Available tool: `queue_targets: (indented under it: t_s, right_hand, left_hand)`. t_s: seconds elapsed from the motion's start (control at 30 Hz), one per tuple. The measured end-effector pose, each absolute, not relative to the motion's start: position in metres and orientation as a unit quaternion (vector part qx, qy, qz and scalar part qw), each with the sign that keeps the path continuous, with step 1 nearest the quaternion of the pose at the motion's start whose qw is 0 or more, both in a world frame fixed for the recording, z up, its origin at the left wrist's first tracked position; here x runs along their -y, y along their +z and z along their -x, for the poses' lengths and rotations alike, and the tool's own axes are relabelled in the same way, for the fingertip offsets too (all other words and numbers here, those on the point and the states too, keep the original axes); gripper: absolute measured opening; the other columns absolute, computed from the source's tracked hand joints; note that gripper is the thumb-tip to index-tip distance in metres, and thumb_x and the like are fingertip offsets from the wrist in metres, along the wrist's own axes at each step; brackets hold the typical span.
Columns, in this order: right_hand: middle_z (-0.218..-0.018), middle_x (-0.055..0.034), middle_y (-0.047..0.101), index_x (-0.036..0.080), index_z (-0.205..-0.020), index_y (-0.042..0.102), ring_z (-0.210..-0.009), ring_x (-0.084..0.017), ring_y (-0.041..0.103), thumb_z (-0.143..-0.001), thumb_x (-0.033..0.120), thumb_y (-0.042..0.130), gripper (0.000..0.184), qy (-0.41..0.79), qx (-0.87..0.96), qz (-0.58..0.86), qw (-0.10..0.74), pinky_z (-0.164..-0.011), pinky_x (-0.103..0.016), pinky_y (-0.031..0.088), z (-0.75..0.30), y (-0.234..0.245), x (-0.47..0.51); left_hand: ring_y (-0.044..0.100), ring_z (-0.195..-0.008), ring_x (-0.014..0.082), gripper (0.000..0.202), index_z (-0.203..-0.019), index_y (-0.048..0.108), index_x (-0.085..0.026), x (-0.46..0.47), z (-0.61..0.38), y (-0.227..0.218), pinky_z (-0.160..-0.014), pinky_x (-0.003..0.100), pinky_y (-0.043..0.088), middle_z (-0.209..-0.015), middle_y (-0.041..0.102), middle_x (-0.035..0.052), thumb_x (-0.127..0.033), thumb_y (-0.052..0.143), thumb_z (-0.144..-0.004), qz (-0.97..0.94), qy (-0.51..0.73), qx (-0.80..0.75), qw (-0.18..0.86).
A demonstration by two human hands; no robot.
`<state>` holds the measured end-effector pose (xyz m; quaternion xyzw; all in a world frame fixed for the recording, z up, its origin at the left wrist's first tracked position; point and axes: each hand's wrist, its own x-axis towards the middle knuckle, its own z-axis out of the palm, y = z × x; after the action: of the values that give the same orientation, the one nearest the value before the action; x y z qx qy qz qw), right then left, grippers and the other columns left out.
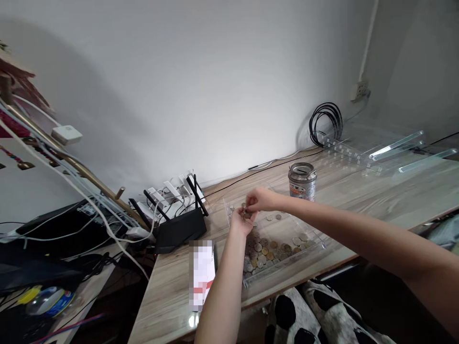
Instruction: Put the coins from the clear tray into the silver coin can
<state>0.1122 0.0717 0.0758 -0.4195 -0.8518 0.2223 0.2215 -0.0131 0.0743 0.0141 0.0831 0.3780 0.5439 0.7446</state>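
Observation:
My left hand is cupped palm up over the far left part of a clear plastic tray, with a few coins in it. Fingertips of my right hand pinch together at that palm, apparently on a coin that they partly hide. Many silver and gold coins lie heaped along the near side of the tray. A few single coins are scattered farther back. Behind my right forearm stands a round metal tin with a slot in its lid and a wire handle.
Left of the tray, a phone with a blurred screen lies on the wooden desk. A black router and a cabled power strip sit behind it. Clear plastic racks and a coiled black cable occupy the back right.

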Motion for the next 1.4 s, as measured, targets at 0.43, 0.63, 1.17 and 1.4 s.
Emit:
queue_targets:
  t_s: [0.43,0.63,1.17,1.4]
  right_hand:
    - [-0.077,-0.004,0.063,0.019,-0.083,0.061,-0.068,-0.015,0.054,-0.066,0.034,0.052,0.024,0.141,0.845,0.508,0.089,-0.052,-0.022,0.031,-0.119,0.025,-0.056]
    - [-0.076,-0.006,0.062,0.014,-0.084,0.062,-0.065,-0.016,0.054,-0.057,0.029,0.06,0.031,0.177,0.877,0.445,-0.019,-0.05,-0.021,0.031,-0.111,0.006,-0.036]
    - [-0.08,-0.0044,0.062,0.018,-0.095,0.06,-0.066,-0.015,0.053,-0.057,0.022,0.057,0.038,0.184,0.922,0.34,-0.01,-0.051,-0.021,0.031,-0.097,0.011,-0.031]
    - [-0.083,-0.0122,0.062,0.011,-0.09,0.061,-0.073,-0.022,0.056,-0.058,0.025,0.059,0.035,0.135,0.91,0.388,-0.044,-0.055,-0.025,0.037,-0.089,0.012,-0.022]
  left_hand:
    - [0.024,-0.027,-0.0007,0.025,-0.055,0.041,-0.013,-0.075,0.026,0.02,-0.03,0.009,0.029,-0.041,0.033,-0.0074,-0.011,0.035,-0.079,-0.065,0.567,-0.317,0.758]
    - [0.02,-0.027,-0.0011,0.023,-0.065,0.049,-0.011,-0.073,0.029,0.018,-0.062,0.024,0.05,-0.039,0.032,-0.0105,-0.008,0.032,-0.08,-0.1,0.577,-0.313,0.748]
    - [0.029,-0.031,-0.0003,0.019,-0.066,0.043,-0.011,-0.072,0.031,0.021,-0.025,0.01,0.014,-0.051,0.043,-0.0025,-0.008,0.03,-0.079,-0.048,0.577,-0.302,0.757]
    - [0.022,-0.028,0.0011,0.018,-0.062,0.043,-0.013,-0.074,0.03,0.018,-0.027,0.014,0.011,-0.045,0.036,-0.005,-0.011,0.031,-0.076,-0.096,0.561,-0.308,0.763]
